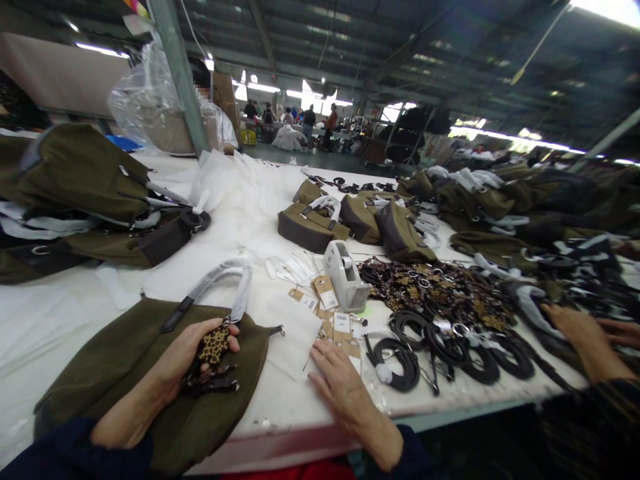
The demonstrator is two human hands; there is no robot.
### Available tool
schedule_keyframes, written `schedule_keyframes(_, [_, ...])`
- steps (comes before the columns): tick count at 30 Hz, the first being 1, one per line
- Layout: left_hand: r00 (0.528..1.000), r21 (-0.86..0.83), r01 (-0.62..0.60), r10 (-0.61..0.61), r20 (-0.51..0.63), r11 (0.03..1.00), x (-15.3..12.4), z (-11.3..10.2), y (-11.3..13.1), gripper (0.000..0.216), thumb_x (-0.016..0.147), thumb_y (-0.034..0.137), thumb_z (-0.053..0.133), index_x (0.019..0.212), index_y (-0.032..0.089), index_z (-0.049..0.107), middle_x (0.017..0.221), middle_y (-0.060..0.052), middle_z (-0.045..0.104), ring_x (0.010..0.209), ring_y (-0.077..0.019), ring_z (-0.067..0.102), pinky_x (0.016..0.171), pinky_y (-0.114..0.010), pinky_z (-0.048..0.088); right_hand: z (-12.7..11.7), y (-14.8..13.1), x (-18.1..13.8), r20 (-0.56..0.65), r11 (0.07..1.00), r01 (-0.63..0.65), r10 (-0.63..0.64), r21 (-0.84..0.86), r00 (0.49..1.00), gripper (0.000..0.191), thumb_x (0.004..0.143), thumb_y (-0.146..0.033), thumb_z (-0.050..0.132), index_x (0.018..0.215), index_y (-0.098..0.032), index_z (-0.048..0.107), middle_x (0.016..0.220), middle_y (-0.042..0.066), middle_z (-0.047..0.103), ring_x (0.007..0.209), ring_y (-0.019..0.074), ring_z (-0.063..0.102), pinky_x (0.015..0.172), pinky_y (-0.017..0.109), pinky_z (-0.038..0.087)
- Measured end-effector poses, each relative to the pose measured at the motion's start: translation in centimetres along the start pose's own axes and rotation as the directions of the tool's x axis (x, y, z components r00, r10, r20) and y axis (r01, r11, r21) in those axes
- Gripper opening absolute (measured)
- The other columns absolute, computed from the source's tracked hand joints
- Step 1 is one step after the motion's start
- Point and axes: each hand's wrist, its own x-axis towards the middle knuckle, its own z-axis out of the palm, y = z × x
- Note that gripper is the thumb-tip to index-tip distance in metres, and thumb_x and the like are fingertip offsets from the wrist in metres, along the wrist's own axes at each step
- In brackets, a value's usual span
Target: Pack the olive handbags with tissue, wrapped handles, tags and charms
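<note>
Perhaps our spread right hand (343, 379) scatters barcoded tags (342, 325) if it brushes sideways; our left hand (183, 353) clasps a leopard-print charm (213, 345).

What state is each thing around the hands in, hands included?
Left hand, closed on charm
Right hand, open, by tags
Charm, held
Near bag, lying down
Bag handle, wrapped
Tags, loose, overlapping
Tape dispenser, upright
Black straps, coiled
Other charms, heaped

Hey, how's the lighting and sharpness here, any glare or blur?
Head view: the upper-right ceiling light and far bright openings blow out white, the roof is dark; also in the head view, bags at the right edge look smeared, while the leopard-print charm in the left hand is fairly clear.
</note>
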Motion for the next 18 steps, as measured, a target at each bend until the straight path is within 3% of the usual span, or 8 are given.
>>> schedule_keyframes(6, [0.999,-0.014,-0.036,0.036,0.018,0.999,0.2,-0.1,-0.1,0.039,0.090,0.048,0.052,0.103,0.013,0.064,0.081,-0.007,0.070,0.039,-0.0061,0.042,0.033,-0.015,0.033,0.5,-0.6,0.7,0.008,0.999,-0.015,0.014,0.033,1.000,0.036,0.092,-0.016,0.053,0.127,-0.008,0.057,0.130,0.019,0.060,0.124,0.0308,0.055,0.103,0.052,0.051])
schedule_keyframes(11, [0.999,-0.026,-0.039,0.040,0.032,0.999,0.0,-0.1,-0.3,0.040,0.090,0.051,0.052,0.102,0.014,0.065,0.079,-0.006,0.069,0.038,-0.0054,0.041,0.033,-0.015,0.032,-2.5,-1.2,0.0,-0.090,0.997,0.000,0.007,0.080,0.996,0.034,0.093,-0.013,0.050,0.127,-0.017,0.056,0.132,0.015,0.058,0.124,0.0266,0.054,0.102,0.046,0.052])
schedule_keyframes(15, [0.998,-0.023,-0.056,0.057,0.031,0.998,0.3,-0.3,-0.4,0.042,0.089,0.051,0.054,0.103,0.013,0.065,0.080,-0.007,0.070,0.041,-0.0063,0.045,0.035,-0.015,0.035,-5.8,0.1,-2.9,-0.210,0.980,-0.184,0.196,0.076,0.958,0.010,0.095,-0.023,0.054,0.102,-0.023,0.060,0.099,0.009,0.066,0.093,0.0222,0.064,0.078,0.036,0.058])
schedule_keyframes(18, [0.997,-0.024,-0.070,0.070,0.016,0.997,0.4,-0.3,-0.2,0.043,0.089,0.052,0.052,0.100,0.012,0.065,0.078,-0.008,0.071,0.043,-0.0071,0.046,0.035,-0.014,0.033,-7.1,1.5,-5.9,-0.155,0.947,-0.319,0.320,0.033,0.935,0.010,0.092,-0.036,0.058,0.088,-0.028,0.059,0.078,0.004,0.063,0.068,0.0199,0.064,0.059,0.032,0.057])
